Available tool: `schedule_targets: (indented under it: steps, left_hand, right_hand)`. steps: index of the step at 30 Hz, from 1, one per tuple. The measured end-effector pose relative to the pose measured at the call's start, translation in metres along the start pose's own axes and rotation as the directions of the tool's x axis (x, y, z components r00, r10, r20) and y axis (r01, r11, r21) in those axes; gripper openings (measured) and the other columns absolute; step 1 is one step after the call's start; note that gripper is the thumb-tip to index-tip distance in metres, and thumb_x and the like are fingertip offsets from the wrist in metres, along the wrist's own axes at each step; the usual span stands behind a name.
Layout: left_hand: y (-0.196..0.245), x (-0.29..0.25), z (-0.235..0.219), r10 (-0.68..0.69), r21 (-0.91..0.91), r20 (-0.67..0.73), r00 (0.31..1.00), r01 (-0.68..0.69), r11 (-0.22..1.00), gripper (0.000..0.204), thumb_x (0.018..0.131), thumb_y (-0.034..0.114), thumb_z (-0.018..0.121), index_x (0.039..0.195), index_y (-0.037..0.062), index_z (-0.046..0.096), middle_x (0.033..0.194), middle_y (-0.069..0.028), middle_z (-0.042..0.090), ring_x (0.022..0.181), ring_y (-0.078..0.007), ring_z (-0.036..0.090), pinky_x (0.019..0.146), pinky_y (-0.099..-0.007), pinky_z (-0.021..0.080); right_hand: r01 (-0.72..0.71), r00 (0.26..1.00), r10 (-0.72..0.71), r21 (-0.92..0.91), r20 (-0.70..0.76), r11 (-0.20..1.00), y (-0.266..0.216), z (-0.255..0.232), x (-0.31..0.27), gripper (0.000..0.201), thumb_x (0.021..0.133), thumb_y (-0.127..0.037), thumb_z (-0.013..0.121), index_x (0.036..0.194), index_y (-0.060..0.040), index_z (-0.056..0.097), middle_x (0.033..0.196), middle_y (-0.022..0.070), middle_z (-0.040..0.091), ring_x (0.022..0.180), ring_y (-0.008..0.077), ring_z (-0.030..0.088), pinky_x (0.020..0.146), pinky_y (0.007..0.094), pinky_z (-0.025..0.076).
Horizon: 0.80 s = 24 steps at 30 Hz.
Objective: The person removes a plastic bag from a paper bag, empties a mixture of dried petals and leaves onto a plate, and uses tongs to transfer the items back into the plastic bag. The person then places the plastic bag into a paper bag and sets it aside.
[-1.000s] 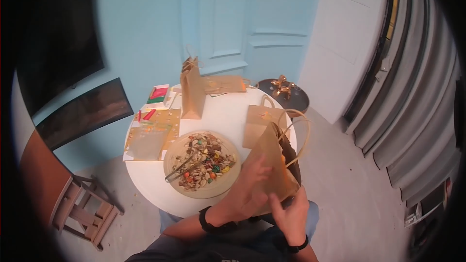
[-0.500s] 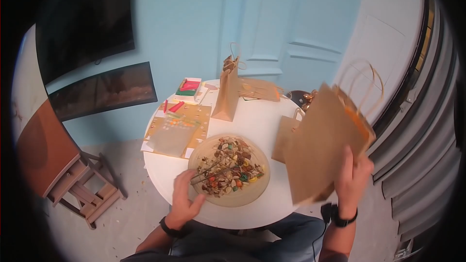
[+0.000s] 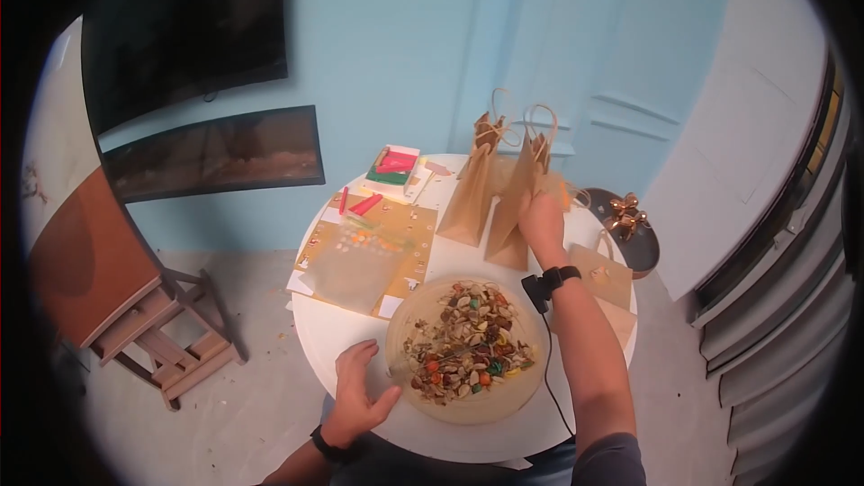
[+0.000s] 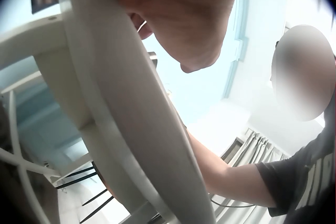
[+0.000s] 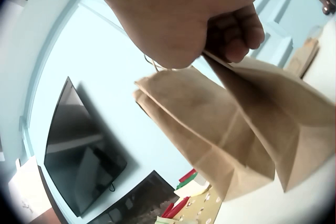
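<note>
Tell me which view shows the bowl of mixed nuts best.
Head view: the bowl of mixed nuts lies fully visible on the table, beside the left hand. The wrist views show none of it.

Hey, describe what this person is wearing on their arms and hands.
Both hands are bare. The left hand has a black band at the wrist. The right hand has a black wrist strap carrying a small device, with a thin black cable trailing down the forearm to a dark short sleeve.

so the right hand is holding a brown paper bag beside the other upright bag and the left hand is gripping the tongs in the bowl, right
Not quite: the left hand grips nothing. In the head view it rests open on the round white table beside the bowl of mixed nuts. The right hand does hold the brown paper bag.
</note>
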<state>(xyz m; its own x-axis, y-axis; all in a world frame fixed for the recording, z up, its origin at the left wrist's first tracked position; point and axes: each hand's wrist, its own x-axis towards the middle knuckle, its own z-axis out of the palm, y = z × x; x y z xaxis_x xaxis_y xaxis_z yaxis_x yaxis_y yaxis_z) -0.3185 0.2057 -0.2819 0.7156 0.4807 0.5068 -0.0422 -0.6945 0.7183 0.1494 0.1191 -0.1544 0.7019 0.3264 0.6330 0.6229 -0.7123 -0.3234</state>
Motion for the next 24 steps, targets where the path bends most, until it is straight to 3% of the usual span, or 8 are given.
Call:
schedule_targets:
  steps: [2,10,12,15,18,21,24]
  left_hand:
    - [0.0,0.001,-0.002,-0.019,-0.025,0.018,1.0,0.02,0.999,0.075,0.088,0.015,0.085,0.155,-0.0052,0.057,0.161,-0.0285,0.058,0.15,-0.0459,0.054,0.128,-0.0529,0.042]
    - [0.001,0.005,-0.002,-0.015,-0.075,0.037,0.999,0.018,0.997,0.066,0.091,0.015,0.089,0.149,-0.0029,0.063,0.16,-0.027,0.06,0.148,-0.0463,0.056,0.126,-0.0523,0.044]
    - [0.0,0.008,-0.005,-0.02,-0.094,0.036,0.999,0.023,0.995,0.058,0.092,0.015,0.09,0.143,-0.0016,0.068,0.16,-0.0267,0.06,0.148,-0.0472,0.056,0.125,-0.0528,0.044]
    - [-0.001,0.033,-0.025,0.095,0.09,0.068,0.993,-0.101,0.991,0.043,0.094,0.018,0.089,0.131,0.0005,0.075,0.159,-0.0272,0.06,0.149,-0.0486,0.054,0.125,-0.0545,0.043]
    - [-0.016,0.067,-0.034,0.089,0.329,0.084,0.992,-0.112,0.938,0.04,0.099,0.028,0.086,0.128,0.0009,0.078,0.159,-0.0275,0.06,0.15,-0.0504,0.052,0.127,-0.0563,0.04]
    - [-0.043,0.087,-0.033,0.077,0.53,0.224,0.972,-0.187,0.827,0.044,0.106,0.033,0.078,0.136,0.0009,0.076,0.159,-0.0255,0.062,0.152,-0.05,0.051,0.129,-0.0574,0.036]
    - [-0.061,0.105,-0.036,0.006,0.461,0.373,0.928,-0.191,0.867,0.048,0.109,0.032,0.073,0.145,0.0008,0.073,0.16,-0.0236,0.063,0.153,-0.0467,0.051,0.13,-0.0571,0.035]
  right_hand:
    - [-0.104,0.992,0.098,0.072,0.08,0.992,-0.012,0.018,-0.006,0.053,0.115,-0.034,0.06,0.094,0.0114,0.078,0.093,0.0381,0.076,0.09,0.0581,0.076,0.086,0.0634,0.062]
    - [-0.113,0.984,0.101,0.08,0.145,0.99,-0.006,0.023,0.002,0.059,0.112,-0.046,0.064,0.102,0.0102,0.081,0.099,0.0393,0.077,0.099,0.0557,0.078,0.091,0.0608,0.063]
    - [-0.123,0.97,0.103,0.08,0.221,0.989,-0.009,0.005,-0.006,0.062,0.11,-0.05,0.067,0.106,0.0104,0.082,0.102,0.039,0.078,0.103,0.0542,0.079,0.094,0.059,0.063]
    - [-0.032,0.902,0.058,-0.066,0.427,0.997,-0.018,-0.049,-0.023,0.065,0.106,-0.053,0.071,0.113,0.0102,0.082,0.108,0.0378,0.08,0.109,0.0523,0.079,0.098,0.0564,0.063]
    - [-0.033,0.854,0.048,-0.038,0.519,0.999,-0.017,-0.077,-0.041,0.059,0.104,-0.049,0.075,0.115,0.0083,0.083,0.106,0.0357,0.081,0.108,0.0509,0.08,0.097,0.0546,0.064]
    - [-0.06,0.813,0.037,0.022,0.58,0.998,-0.034,-0.116,-0.062,0.052,0.102,-0.044,0.079,0.116,0.0064,0.084,0.102,0.0317,0.082,0.105,0.0489,0.081,0.094,0.0533,0.064]
    - [0.014,0.852,-0.047,0.066,0.521,0.998,-0.048,-0.153,-0.084,0.047,0.102,-0.04,0.08,0.115,0.0044,0.084,0.098,0.028,0.083,0.1,0.0466,0.081,0.092,0.052,0.064]
